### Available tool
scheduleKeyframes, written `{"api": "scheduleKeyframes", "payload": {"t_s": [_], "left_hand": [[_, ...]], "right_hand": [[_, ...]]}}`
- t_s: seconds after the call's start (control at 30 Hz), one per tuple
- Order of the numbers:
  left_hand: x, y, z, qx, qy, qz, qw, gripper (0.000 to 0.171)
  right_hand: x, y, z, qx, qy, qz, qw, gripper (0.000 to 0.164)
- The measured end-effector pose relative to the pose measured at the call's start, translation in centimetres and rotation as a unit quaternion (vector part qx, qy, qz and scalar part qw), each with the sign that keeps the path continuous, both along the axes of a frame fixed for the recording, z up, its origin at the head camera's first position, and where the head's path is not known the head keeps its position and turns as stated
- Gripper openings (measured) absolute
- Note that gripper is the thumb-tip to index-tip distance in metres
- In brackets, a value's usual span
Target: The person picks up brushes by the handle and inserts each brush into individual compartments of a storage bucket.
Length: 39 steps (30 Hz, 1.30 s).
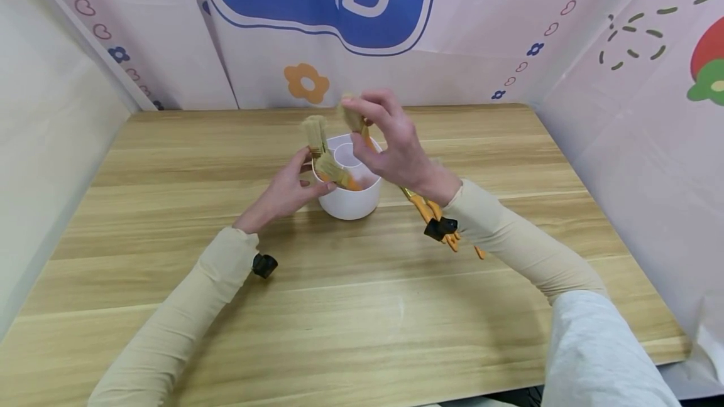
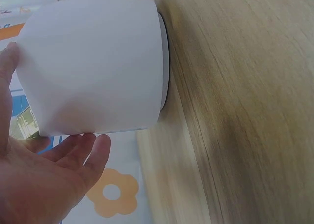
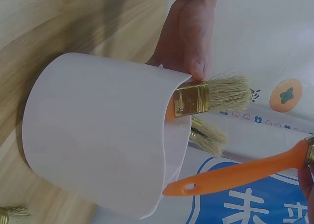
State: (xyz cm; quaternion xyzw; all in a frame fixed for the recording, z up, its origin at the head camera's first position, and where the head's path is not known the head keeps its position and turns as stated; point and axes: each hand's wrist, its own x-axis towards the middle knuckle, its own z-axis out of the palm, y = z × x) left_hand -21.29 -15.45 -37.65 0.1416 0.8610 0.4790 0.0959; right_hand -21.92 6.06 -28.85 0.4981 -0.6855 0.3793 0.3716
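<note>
A white rounded pot [image 1: 349,205] with an inner ring stands on the table. My left hand [image 1: 285,187] holds it at the left, thumb by the front rim and fingers on the side [image 2: 98,86] of the pot. Inside it lean a paintbrush [image 3: 191,98] with a brass ferrule and a further paintbrush [image 3: 211,138], bristles up. Above the pot, my right hand [image 1: 396,137] pinches another paintbrush [image 3: 240,175] near its bristle end. That brush's orange handle points down, its tip right at the pot's rim in the right wrist view.
Several orange-handled paintbrushes [image 1: 421,206] lie on the wooden table [image 1: 339,313] to the right of the pot, partly under my right forearm. A printed backdrop [image 1: 254,68] rises behind the table, and white side panels [image 1: 51,130] flank it.
</note>
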Motion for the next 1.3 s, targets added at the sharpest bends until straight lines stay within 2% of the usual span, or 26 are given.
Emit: {"api": "scheduleKeyframes", "payload": {"t_s": [0.17,0.3,0.5,0.77,1.03,1.3], "left_hand": [[-0.1,0.0,-0.1,-0.001,-0.003,-0.004,1.0000,0.083],[-0.1,0.0,-0.1,0.000,-0.001,-0.003,1.0000,0.082],[0.1,0.1,0.0,0.002,0.003,-0.002,1.0000,0.082],[0.2,0.2,0.1,-0.001,0.002,-0.006,1.0000,0.083],[0.3,0.2,0.2,-0.004,0.006,-0.007,1.0000,0.083],[0.3,0.3,0.2,-0.006,0.006,-0.005,1.0000,0.084]], "right_hand": [[0.1,0.0,0.1,-0.012,-0.001,0.003,1.000,0.036],[0.2,-0.1,0.2,-0.027,-0.001,0.025,0.999,0.036],[0.2,-0.4,-0.9,-0.028,-0.026,0.045,0.998,0.035],[0.0,-0.5,-3.1,-0.004,-0.065,0.040,0.997,0.039],[0.0,-0.6,-5.0,0.033,-0.094,0.017,0.995,0.042],[-0.2,-0.4,-6.4,0.070,-0.094,-0.007,0.993,0.043]]}}
